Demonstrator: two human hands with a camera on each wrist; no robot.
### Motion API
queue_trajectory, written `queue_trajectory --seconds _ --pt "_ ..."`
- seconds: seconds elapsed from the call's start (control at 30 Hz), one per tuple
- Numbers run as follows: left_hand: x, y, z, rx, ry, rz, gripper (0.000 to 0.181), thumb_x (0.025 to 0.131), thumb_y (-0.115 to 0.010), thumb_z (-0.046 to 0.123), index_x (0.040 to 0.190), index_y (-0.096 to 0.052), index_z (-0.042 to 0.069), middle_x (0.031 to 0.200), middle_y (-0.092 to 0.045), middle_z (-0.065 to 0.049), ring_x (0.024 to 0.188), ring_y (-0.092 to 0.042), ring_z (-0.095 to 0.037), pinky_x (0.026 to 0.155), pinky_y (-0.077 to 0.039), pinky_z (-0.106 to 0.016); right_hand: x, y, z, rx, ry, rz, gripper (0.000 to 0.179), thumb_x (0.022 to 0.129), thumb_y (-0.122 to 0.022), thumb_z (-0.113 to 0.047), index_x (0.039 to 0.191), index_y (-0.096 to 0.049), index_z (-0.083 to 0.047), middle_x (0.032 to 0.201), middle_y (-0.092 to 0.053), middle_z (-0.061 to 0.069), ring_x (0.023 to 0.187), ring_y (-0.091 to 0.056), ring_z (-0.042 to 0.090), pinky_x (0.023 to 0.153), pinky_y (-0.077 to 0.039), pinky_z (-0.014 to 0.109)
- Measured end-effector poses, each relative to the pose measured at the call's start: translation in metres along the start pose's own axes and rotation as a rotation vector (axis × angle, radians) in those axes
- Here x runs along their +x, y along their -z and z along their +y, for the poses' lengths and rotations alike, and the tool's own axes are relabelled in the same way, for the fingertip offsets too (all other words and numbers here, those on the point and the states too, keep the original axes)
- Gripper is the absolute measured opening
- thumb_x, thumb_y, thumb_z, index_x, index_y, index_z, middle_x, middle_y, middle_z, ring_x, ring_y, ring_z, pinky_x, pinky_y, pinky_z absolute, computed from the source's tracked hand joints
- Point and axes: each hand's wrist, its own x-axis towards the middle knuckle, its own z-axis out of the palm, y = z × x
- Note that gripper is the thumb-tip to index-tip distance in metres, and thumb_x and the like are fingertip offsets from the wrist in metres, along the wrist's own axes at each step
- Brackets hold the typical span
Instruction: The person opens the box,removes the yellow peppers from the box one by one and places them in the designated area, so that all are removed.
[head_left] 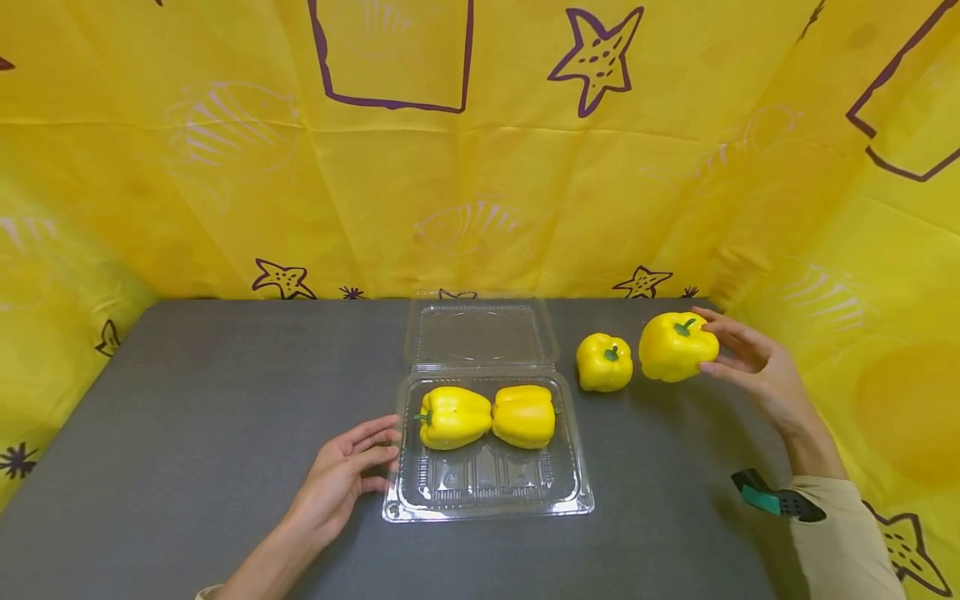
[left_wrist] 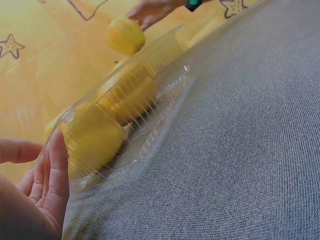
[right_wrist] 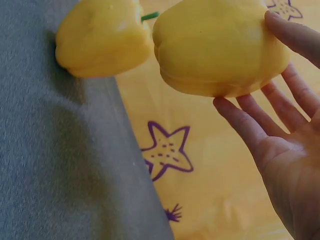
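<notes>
Grasping right hand (head_left: 767, 377): yellow bell pepper (head_left: 672, 354), raised
Clamshell container (head_left: 487, 510): left of this hand
Left hand (head_left: 341, 467): pinching container's left rim

A person's two arms reach inward from either side. The left forearm (head_left: 273, 554) slants forward, its grip (head_left: 341, 471) low, fingers lightly bent in a pinch. The right arm, in a pale sleeve (head_left: 840, 533), ends in a raised grip (head_left: 768, 379), thumb and fingers curved widely apart.
</notes>
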Motion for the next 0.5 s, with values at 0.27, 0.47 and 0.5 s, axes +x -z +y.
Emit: queue_trajectory --seconds 0.27,0.47,0.5 --pt "0.0 -0.001 -0.001 -0.007 0.005 0.007 0.053 0.088 -0.063 -0.003 0.139 -0.047 -0.005 0.107 -0.063 -0.006 0.077 -0.061 -0.016 0.06 -0.056 -0.028 -0.004 0.005 0.011 -0.13 -0.078 0.041 0.038 0.084 -0.059 0.023 0.12 -0.054 0.011 0.143 -0.05 0.004 0.121 -0.057 0.009 0.09 -0.051 0.019" --pt "0.0 -0.001 -0.001 -0.007 0.009 0.011 0.053 0.088 -0.063 -0.003 0.139 -0.047 -0.005 0.107 -0.063 -0.006 0.077 -0.061 -0.016 0.06 -0.057 -0.028 -0.006 0.006 0.024 -0.109 -0.075 0.052 0.037 0.083 -0.059 0.023 0.118 -0.051 0.015 0.145 -0.048 0.008 0.123 -0.054 0.009 0.092 -0.051 0.019" --pt "0.0 -0.001 -0.001 -0.008 0.01 0.011 0.053 0.088 -0.063 -0.003 0.139 -0.048 -0.004 0.107 -0.063 -0.006 0.077 -0.061 -0.016 0.06 -0.057 -0.028 -0.007 0.007 0.026 -0.106 -0.075 0.052 0.036 0.083 -0.059 0.023 0.117 -0.051 0.016 0.145 -0.048 0.009 0.124 -0.054 0.009 0.092 -0.051 0.019"
